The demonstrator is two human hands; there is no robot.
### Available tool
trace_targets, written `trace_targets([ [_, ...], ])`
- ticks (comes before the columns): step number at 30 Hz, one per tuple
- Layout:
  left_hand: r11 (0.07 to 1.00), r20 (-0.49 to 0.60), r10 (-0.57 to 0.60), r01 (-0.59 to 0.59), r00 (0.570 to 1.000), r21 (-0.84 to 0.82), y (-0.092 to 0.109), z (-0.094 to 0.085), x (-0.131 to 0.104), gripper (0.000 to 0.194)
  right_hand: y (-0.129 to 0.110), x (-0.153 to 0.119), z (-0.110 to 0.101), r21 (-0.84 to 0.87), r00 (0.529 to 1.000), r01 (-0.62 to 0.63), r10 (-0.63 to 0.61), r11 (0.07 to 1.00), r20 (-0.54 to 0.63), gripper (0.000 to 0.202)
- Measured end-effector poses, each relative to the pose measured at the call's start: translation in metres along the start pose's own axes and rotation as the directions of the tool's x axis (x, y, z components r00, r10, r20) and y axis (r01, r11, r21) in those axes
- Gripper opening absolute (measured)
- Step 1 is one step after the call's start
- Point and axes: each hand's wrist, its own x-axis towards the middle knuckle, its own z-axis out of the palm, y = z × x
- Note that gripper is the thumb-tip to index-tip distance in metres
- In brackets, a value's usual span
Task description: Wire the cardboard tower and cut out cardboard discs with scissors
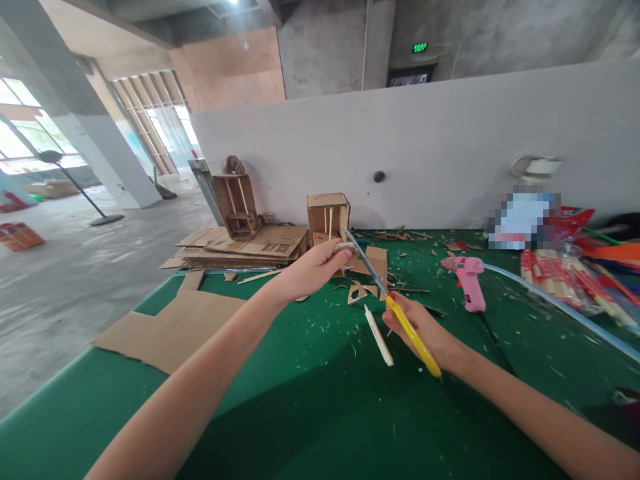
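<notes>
Yellow-handled scissors are in my right hand, their blades pointing up and left. My left hand pinches a small pale piece right by the blades. Below the blades, a whitish stick lies on the green table. Cut cardboard scraps lie behind it. A small open cardboard box with upright sticks stands behind my left hand.
Stacked cardboard and a taller cardboard structure stand at the back left. A flat cardboard sheet lies at the left. On the right are a pink glue gun with its cord and packaged sticks.
</notes>
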Motion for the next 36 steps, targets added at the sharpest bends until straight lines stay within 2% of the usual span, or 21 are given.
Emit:
trace_targets([
  [5,0.995,0.104,0.019,-0.029,0.994,0.094,0.0,-0.016,-0.002,0.026,-0.001,-0.001,-0.002,-0.016,0.998,-0.009,0.01,1.0,0.064,0.03],
  [7,0.993,0.093,-0.009,-0.003,0.996,0.121,0.002,-0.014,-0.001,0.026,0.001,-0.001,0.0,-0.016,0.998,-0.013,0.014,1.0,0.056,0.031],
  [9,0.995,-0.006,-0.074,0.074,0.997,0.068,0.002,-0.005,0.001,0.027,0.006,0.0,0.004,0.041,0.999,-0.038,0.038,0.998,0.006,0.033],
  [11,0.987,-0.164,-0.146,0.132,0.976,-0.093,0.001,0.011,0.003,0.027,0.009,0.001,0.007,0.12,0.997,-0.059,0.065,0.991,-0.045,0.035],
  [13,0.968,-0.292,-0.174,0.109,0.94,-0.228,-0.003,0.025,0.004,0.027,0.012,0.002,0.01,0.151,0.996,-0.051,0.062,0.987,-0.07,0.037],
  [15,0.972,-0.329,-0.16,0.091,0.931,-0.215,-0.007,0.033,0.005,0.028,0.012,0.003,0.01,0.123,0.996,-0.033,0.043,0.992,-0.083,0.036],
  [19,0.994,-0.207,-0.082,0.065,0.975,-0.086,-0.012,0.024,0.004,0.025,0.011,0.001,0.006,0.102,0.999,0.005,0.0,0.995,-0.052,0.03],
  [22,0.997,-0.129,-0.078,0.078,0.989,-0.007,-0.006,0.011,0.003,0.022,0.009,0.0,0.003,0.128,1.0,0.025,-0.024,0.991,-0.009,0.029],
  [24,0.996,-0.078,-0.071,0.075,0.994,0.048,0.0,0.005,0.001,0.022,0.007,0.0,0.002,0.087,1.0,0.017,-0.016,0.996,-0.007,0.03],
  [27,0.994,-0.059,-0.051,0.057,0.997,0.095,0.006,0.002,0.0,0.023,0.007,0.0,0.002,-0.008,1.0,0.017,-0.017,1.0,-0.026,0.031],
  [32,0.99,-0.058,-0.014,0.022,0.998,0.143,0.003,0.0,0.0,0.021,0.012,0.002,0.004,-0.106,0.998,0.056,-0.059,0.993,-0.021,0.029],
  [36,0.979,-0.033,-0.048,0.053,0.998,0.195,0.003,-0.005,0.0,0.023,0.009,0.003,0.004,-0.158,0.997,0.066,-0.071,0.985,-0.026,0.028],
])
